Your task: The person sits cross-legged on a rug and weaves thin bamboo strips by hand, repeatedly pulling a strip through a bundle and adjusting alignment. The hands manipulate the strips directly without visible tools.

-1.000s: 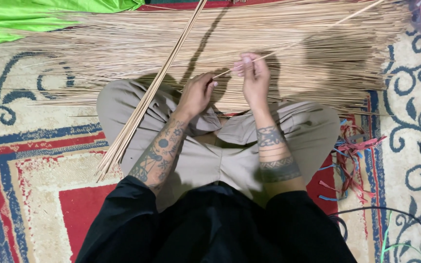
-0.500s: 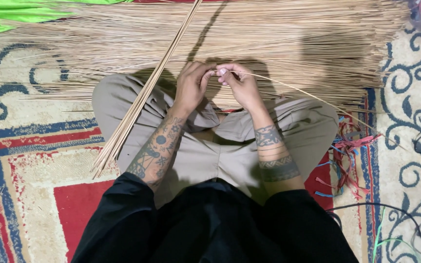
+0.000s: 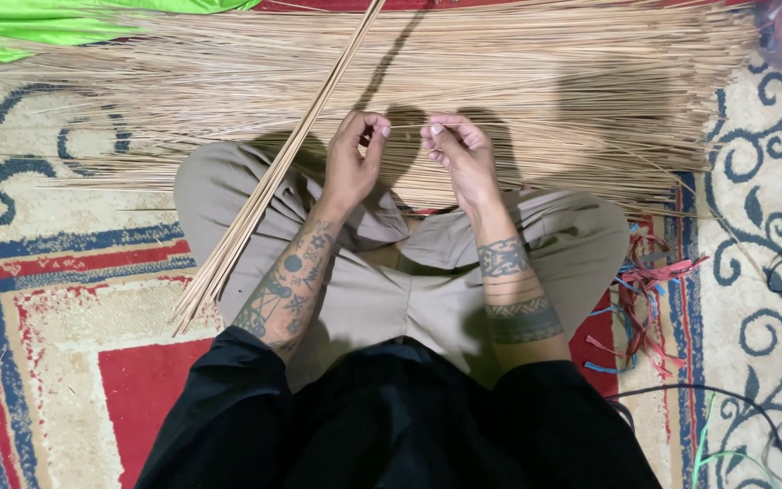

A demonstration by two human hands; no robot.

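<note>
Hard to make out: whether a single thin stick runs between your fingertips; nothing reads clearly there, so what either hand pinches cannot be told. The pile of sticks (image 3: 518, 81) is cut off at the far edge and shadowed where your hands hang over it.

The pile is pale tan, fine straight stems lying left to right across the carpet (image 3: 65, 362), far of your crossed knees. A tighter bundle of sticks (image 3: 273, 177) slants from far centre down over your left knee to the near left, its ends fanned on the carpet.

Your left hand (image 3: 352, 163) is curled, thumb to fingertips, just right of the bundle, not touching it. Your right hand (image 3: 459, 154) is likewise curled, facing the left, a small gap between them. Both hover over the pile's near edge.

Green cloth (image 3: 56, 23) far left. Red and blue strips (image 3: 649, 290) by your right knee.
</note>
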